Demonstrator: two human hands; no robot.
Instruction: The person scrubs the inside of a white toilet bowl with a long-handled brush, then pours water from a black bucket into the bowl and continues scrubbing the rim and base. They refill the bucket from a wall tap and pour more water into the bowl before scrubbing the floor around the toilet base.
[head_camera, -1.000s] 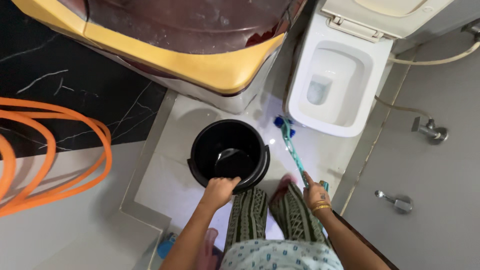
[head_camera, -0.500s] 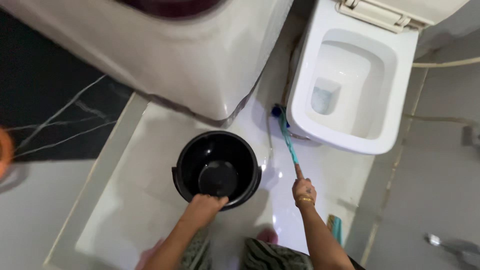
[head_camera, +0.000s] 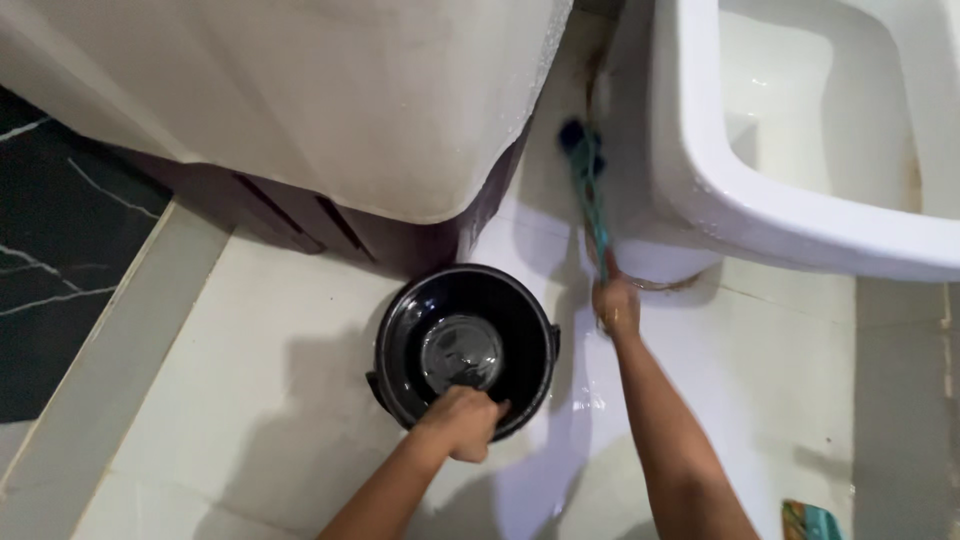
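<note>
Gripping the near rim of the black bucket (head_camera: 465, 345) with our left hand (head_camera: 462, 420), fingers curled over the edge, we kept our right hand (head_camera: 615, 305) wrapped tight around the teal handle of the brush (head_camera: 592, 195). Over the last second the view dropped much closer to the floor: the orange hose and the wall taps went out of sight, the washing machine (head_camera: 300, 100) filled the top left, and only the front lip of the toilet (head_camera: 800, 150) showed at the right. The brush head, dark blue, had moved from the front corner of the toilet base into the narrow gap between the toilet and the washing machine, against the stained strip at the back. We judged this to mean the scrubbing had reached the tight corner behind the base, with the bucket kept close by for rinsing. The bucket stayed on the wet white floor tiles (head_camera: 250, 400), just in front of the machine's dark lower panel, with a little water showing at its bottom. Our right arm was stretched nearly straight, forward and slightly left, wrist low near the toilet's foot. Our left arm was bent, reaching a shorter way, the hand knuckles-up on the rim. A scrap of teal patterned cloth (head_camera: 810, 520) showed at the bottom right edge.
</note>
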